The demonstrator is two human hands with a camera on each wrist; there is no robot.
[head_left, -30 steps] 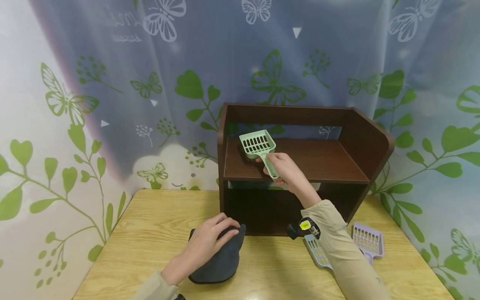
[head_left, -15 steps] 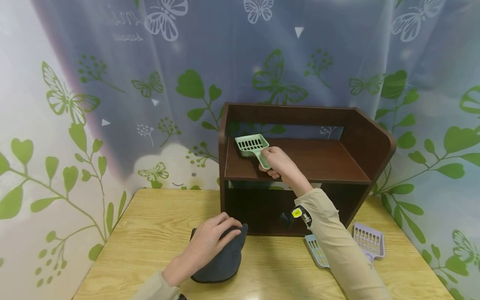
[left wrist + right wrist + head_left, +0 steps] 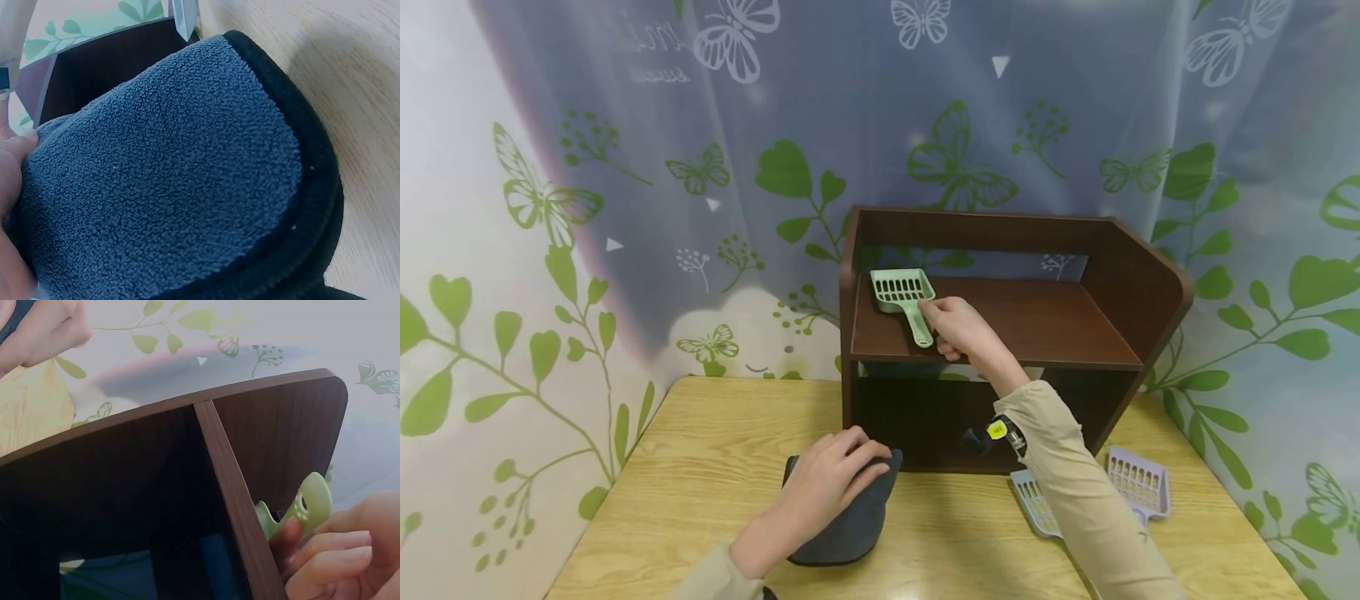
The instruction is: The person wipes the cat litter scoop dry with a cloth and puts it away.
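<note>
A light green litter scoop lies on the upper shelf of a dark brown desk shelf, near its left end, handle toward me. My right hand pinches the handle from its right side. In the right wrist view the handle sticks up beside my curled right fingers. On the table, a folded dark blue cloth with black edging stands in front of the shelf. My left hand grips its top. Plush cloth fills most of the left wrist view.
A light blue scoop lies at the shelf's front right, partly hidden by my right sleeve. Beside it is a lilac scoop. The wooden table meets a leaf-patterned curtain behind and at both sides.
The green scoop has come down and left onto the upper shelf, and its handle has turned more toward me. My right fingers have shifted to the handle's side. The left hand barely moved.
</note>
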